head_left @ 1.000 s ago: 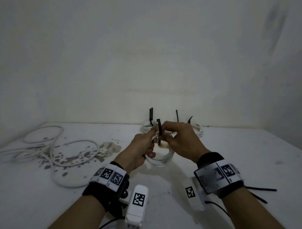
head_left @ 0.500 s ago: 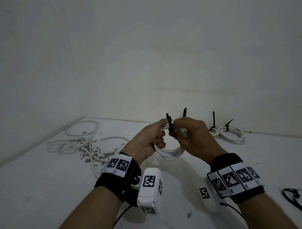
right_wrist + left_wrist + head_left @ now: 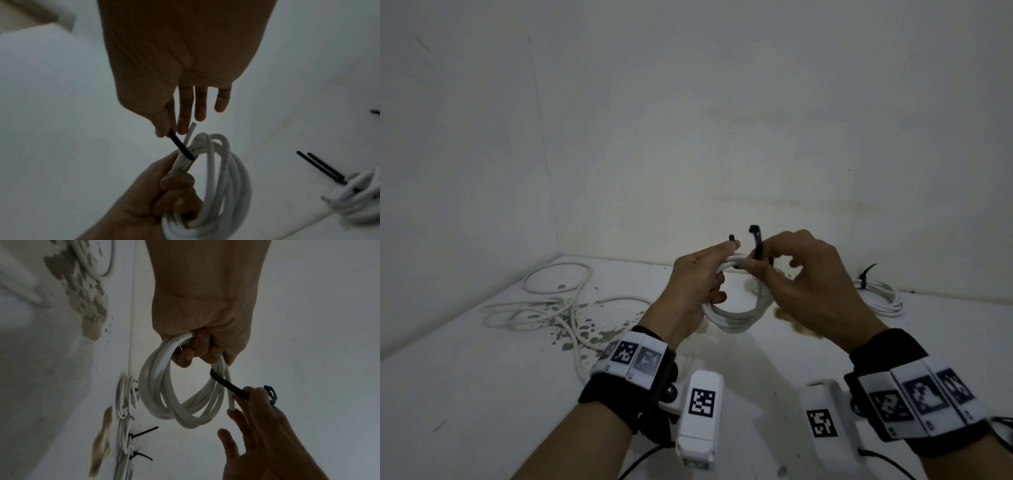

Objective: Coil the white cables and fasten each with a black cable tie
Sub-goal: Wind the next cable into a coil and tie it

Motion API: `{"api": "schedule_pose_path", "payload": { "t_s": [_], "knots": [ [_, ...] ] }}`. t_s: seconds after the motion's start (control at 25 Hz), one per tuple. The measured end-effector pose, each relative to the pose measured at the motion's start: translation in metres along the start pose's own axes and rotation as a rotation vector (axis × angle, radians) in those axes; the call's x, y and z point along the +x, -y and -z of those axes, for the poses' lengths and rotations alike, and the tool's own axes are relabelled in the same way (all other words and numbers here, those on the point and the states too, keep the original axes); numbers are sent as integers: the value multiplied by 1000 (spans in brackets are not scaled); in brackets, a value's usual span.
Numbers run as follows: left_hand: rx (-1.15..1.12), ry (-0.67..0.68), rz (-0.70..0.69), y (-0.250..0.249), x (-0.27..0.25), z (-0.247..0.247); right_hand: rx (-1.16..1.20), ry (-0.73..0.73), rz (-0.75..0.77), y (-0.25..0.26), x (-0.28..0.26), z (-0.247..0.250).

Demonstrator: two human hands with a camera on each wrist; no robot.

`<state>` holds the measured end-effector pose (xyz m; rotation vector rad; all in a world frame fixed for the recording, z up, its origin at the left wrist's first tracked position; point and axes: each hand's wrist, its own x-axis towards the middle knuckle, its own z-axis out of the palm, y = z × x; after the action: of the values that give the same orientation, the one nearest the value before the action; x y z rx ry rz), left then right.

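left hand (image 3: 697, 284): bare; black wristband behind the fingers, white plates with black square codes | right hand (image 3: 815, 291): bare; same black band and coded plates | each wrist: white camera block, one code, black cable

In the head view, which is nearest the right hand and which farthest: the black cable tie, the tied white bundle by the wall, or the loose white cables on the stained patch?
1. Black cable tie: pinched in the right hand itself.
2. Tied white bundle: on the table, right, near the wall.
3. Loose white cables: far left, past the left hand.
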<state>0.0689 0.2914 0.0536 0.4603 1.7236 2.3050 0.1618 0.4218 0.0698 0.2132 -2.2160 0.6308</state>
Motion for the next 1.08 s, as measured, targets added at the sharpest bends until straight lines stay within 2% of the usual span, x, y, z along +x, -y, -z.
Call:
{"api": "schedule_pose_path", "payload": {
  "t_s": [0.12, 0.2, 0.44, 0.64, 0.84, 1.08],
  "knots": [
    [96, 62, -122, -2, -1, -1, 236, -92, -300, 3, 5, 7],
    [147, 94, -169, 0, -2, -3, 313, -121, -395, 6, 7, 6],
    [212, 115, -248, 3, 1, 1, 328, -110, -387, 9, 6, 7],
    [291, 145, -324, -1, -1, 1, 217, -159, -370, 7, 7, 14],
    [337, 177, -437, 0, -1, 2, 84, -55, -262, 7, 4, 16],
    [368, 190, -498, -1, 0, 1, 44, -112, -229, 4, 4, 9]
  ]
}}
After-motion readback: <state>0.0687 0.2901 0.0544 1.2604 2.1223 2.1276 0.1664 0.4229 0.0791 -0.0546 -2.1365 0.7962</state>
